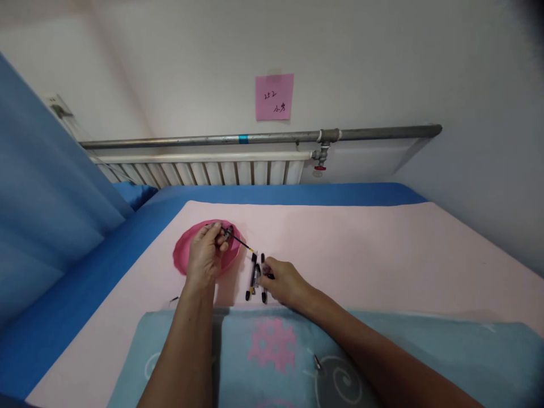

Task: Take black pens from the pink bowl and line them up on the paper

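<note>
My left hand is closed over the pink dish and pinches a thin dark pen refill. The refill slants down to the right and shows yellow near its lower end. Under my left fingers a dark clear-looking piece lies by the dish's rim. My right hand is closed, its fingertips around a small black pen part that is mostly hidden. Just left of it are a black-capped pen and a clear pen piece. Another black-ended pen lies partly beneath my right fingers.
The pink dish stands on a pale pink sheet over a blue surface. A small dark piece lies left of my left forearm. A metal pen tip rests on the patterned blue cloth. Behind are a radiator and pipe.
</note>
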